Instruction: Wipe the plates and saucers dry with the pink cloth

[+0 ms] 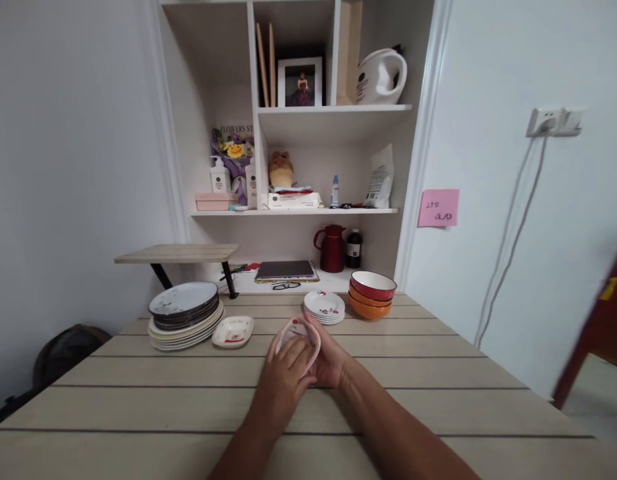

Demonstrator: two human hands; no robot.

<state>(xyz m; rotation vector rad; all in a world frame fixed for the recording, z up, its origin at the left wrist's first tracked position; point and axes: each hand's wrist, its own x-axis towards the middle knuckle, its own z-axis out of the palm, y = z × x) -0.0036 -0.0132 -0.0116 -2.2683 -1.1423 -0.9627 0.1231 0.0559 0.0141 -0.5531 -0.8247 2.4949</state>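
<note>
Both hands are at a small pink-rimmed dish (pixel 316 347), tilted so its pale inside with a red mark near the top faces me. My left hand (pixel 288 370) reaches over the near side, its fingers bent into the dish and its thumb by the lower rim. Around the right and back of the dish wraps my right hand (pixel 332 357), which supports it. Whether anything lies under the left fingers is hidden. Just behind the dish stands a stack of small white plates (pixel 324 305) with red flowers. A shallow squarish cream dish (pixel 233 331) sits to the left.
Large plates (pixel 183 300) form a tall stack at left, beside a small raised wooden stand (pixel 176 253). Red and orange bowls (pixel 372 290) are stacked at back right. Behind the slatted table (pixel 188 407) are eyeglasses (pixel 287 286), a laptop (pixel 285 269) and a red jug (pixel 332 250).
</note>
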